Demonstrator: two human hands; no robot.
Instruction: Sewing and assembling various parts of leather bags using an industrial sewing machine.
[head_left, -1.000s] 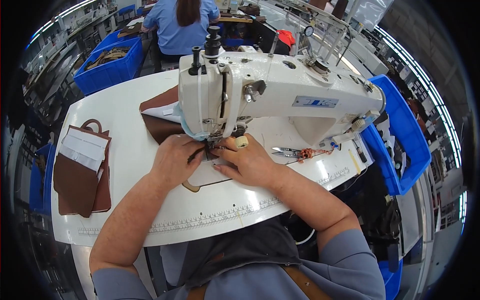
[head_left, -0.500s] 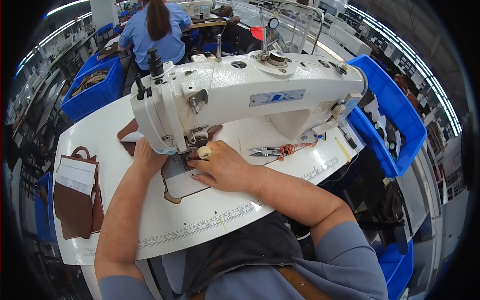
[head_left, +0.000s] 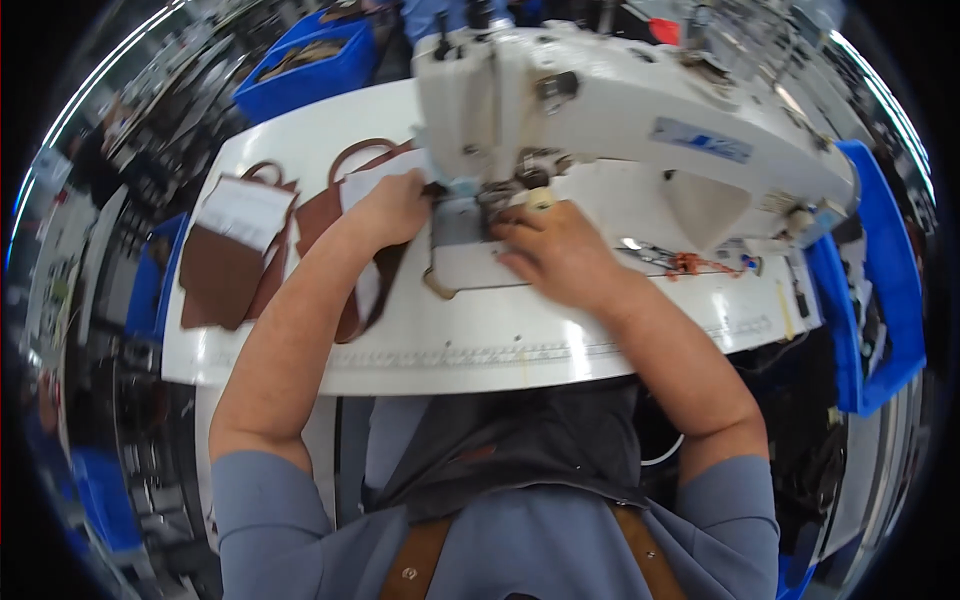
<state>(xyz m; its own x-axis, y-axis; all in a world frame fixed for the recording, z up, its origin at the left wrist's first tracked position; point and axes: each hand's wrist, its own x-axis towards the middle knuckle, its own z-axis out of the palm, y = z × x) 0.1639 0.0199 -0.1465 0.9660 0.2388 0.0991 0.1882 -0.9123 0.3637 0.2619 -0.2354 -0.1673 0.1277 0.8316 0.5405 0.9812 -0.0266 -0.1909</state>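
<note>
- The person's apron and blue sleeves fill the lower edge; both forearms reach up over the white table (head_left: 520, 350).
- The right hand (head_left: 560, 250) lies flat, fingers spread and pressing down on the light panel (head_left: 470, 265) in front of the needle; it pins the piece rather than clasping it.
- The left hand (head_left: 395, 205) rests with fingers curled loosely on brown leather (head_left: 375, 270) just left of the presser foot. Whether it pinches an edge or only presses, I cannot tell.
- The workpiece sits under the sewing machine (head_left: 620, 110) head, between the two hands. Its long axis appears to run left to right across the table, the brown part trailing left and toward the person.
- Judging from this, stitching is under way or about to begin: the piece is placed at the needle, yet no finished seam can be made out, so how much is left cannot be told.
- Left of the hands, a stack of brown pieces (head_left: 225, 270) with looped handles, one topped by white paper, lies near the table edge.
- Right of the machine base lie small tools (head_left: 680, 262).
- Farther off stand blue bins (head_left: 310, 60).
</note>
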